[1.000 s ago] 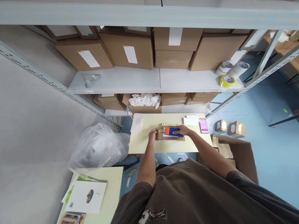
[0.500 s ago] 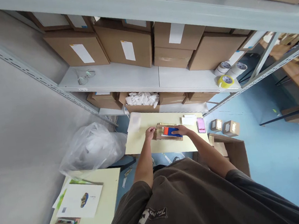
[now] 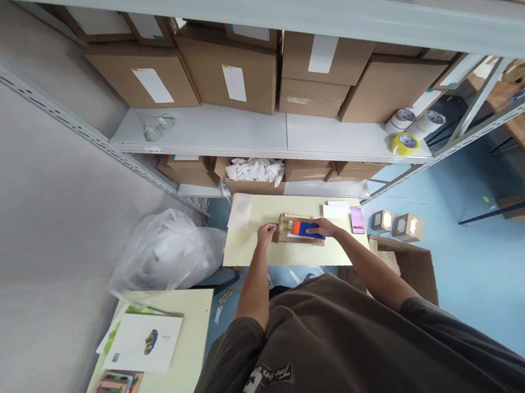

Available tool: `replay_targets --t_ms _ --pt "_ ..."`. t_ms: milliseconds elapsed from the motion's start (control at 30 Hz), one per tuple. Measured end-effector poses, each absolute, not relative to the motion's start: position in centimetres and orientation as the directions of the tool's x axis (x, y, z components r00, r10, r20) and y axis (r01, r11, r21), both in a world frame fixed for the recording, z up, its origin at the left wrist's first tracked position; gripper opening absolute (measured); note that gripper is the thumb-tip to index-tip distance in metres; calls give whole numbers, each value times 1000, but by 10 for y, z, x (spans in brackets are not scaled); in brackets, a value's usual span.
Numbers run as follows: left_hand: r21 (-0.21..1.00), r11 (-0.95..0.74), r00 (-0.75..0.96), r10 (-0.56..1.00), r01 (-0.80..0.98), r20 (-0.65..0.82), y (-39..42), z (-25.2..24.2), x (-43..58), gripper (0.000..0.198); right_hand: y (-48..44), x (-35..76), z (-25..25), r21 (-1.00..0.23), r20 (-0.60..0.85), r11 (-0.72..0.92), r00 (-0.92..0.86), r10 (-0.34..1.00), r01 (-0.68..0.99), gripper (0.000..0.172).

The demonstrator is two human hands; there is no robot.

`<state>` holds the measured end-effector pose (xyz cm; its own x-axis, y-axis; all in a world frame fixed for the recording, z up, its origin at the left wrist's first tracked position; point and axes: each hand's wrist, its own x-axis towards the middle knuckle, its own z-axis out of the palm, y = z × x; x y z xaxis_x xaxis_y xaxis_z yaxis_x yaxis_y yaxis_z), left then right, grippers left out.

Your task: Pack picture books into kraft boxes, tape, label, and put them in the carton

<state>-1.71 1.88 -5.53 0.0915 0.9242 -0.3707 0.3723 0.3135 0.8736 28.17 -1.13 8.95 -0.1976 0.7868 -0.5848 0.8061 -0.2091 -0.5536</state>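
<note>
Head view: right hand [image 3: 326, 227] grasps the blue-and-orange tool [image 3: 304, 227] over the cardboard box [image 3: 283, 228] on the far pale table [image 3: 250, 254]; left hand [image 3: 267, 232] is at the box's left end, grip indeterminable. Work appears unfinished: tool not yet released.

Glasses [image 3: 159, 127] and tape rolls [image 3: 406, 142] on shelf [image 3: 246, 126], plastic bag [image 3: 169, 253] by wall [image 3: 48, 206]

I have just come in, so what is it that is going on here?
A person's right hand holds a blue-and-orange object over a brown cardboard package on the pale yellow table. The left hand is at the package's left end; whether it grips anything is too small to tell. To the right lie white papers and a pink-screened phone.
</note>
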Motion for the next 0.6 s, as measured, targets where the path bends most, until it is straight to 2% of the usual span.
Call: replay_targets --t_ms 133,300,500,600 --pt "858 284 98 929 428 -356 24 -53 -19 15 -14 282 87 -510 -584 -196 -169 794 837 51" --pt "839 230 150 928 492 -342 31 -46 -27 14 -14 280 88 -512 -590 -203 -169 790 834 50" --pt "797 258 184 891 546 -415 53 -38 -26 6 -15 280 86 -500 -586 -211 -148 797 840 50" --pt "788 281 169 886 548 -433 64 -38 -20 13 -16 280 85 -503 -578 -219 -137 804 836 50"
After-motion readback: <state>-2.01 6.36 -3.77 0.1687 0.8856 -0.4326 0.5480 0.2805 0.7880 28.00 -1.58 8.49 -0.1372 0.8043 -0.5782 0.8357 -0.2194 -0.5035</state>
